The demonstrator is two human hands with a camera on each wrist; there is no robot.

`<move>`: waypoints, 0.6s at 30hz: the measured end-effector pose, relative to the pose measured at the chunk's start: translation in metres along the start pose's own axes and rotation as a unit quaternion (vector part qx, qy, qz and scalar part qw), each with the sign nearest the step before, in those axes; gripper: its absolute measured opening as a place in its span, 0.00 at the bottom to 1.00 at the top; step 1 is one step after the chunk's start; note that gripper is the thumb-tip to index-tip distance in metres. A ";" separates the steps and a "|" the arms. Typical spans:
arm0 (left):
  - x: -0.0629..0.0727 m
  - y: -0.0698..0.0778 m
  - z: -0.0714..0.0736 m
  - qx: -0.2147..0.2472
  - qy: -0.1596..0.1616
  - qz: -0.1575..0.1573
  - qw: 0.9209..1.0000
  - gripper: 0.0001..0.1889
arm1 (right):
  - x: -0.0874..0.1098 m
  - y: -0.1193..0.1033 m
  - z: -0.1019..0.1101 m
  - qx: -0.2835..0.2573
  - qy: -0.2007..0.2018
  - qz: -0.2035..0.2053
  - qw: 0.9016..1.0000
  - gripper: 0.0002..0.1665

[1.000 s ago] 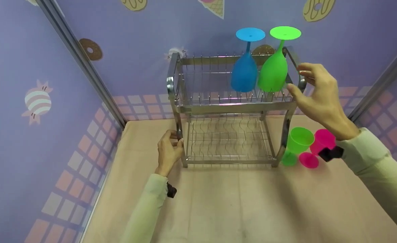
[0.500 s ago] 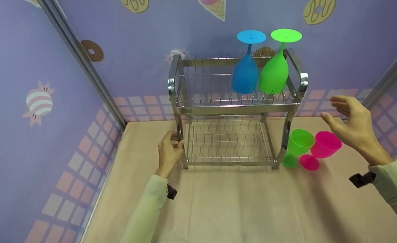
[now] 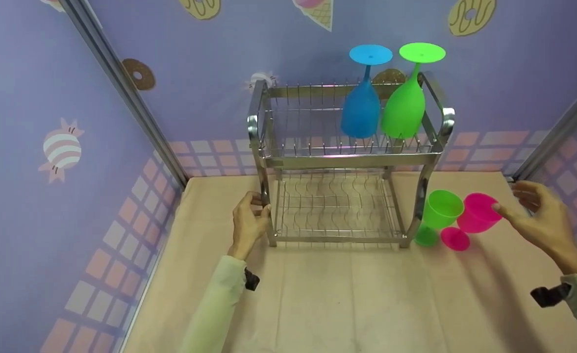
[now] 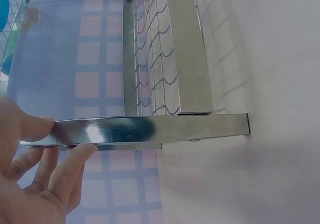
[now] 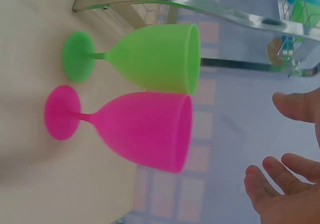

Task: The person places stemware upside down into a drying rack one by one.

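Observation:
My left hand (image 3: 250,223) grips the front left leg of a two-tier metal dish rack (image 3: 352,160), thumb on one side and fingers on the other, as the left wrist view shows. My right hand (image 3: 545,223) is empty, its thumb and fingers spread apart, just right of a pink goblet (image 3: 479,213). That goblet stands upright on the table beside a green goblet (image 5: 150,59), which is close to the rack's right leg. On the upper tier, a blue goblet (image 3: 361,110) and another green goblet (image 3: 404,113) sit upside down, side by side, bases up.
The lower tier (image 3: 335,211) of the rack has wavy wires. A pale cloth-covered table (image 3: 313,294) reaches forward from the rack. Patterned purple walls (image 3: 210,59) stand behind and at both sides, joined by metal corner posts (image 3: 126,93).
My right hand has moved from beside the rack's upper right corner, out to the right and down to the pink goblet. My left hand stays on the rack leg.

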State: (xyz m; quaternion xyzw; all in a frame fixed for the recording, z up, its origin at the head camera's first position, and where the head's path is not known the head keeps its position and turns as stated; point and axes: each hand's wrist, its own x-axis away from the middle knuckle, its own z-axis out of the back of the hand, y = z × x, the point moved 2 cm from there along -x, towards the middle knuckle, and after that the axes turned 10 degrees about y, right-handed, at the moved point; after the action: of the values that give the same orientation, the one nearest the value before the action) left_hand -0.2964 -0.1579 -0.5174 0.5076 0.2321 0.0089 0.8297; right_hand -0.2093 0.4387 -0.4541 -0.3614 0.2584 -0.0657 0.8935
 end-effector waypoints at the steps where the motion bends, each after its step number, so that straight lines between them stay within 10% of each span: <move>1: 0.000 0.000 0.000 -0.001 -0.001 -0.002 1.000 0.13 | 0.003 0.006 0.000 -0.001 -0.008 -0.013 1.000 0.44; 18: 0.002 0.000 0.000 0.000 0.011 -0.014 1.000 0.13 | 0.041 0.083 -0.055 -0.062 -0.038 -0.107 0.992 0.61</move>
State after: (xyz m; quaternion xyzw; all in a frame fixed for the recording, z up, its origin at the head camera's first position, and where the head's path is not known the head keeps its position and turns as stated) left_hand -0.2950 -0.1571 -0.5182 0.5045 0.2483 0.0025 0.8269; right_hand -0.2078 0.4531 -0.5613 -0.4438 0.1875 -0.1308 0.8665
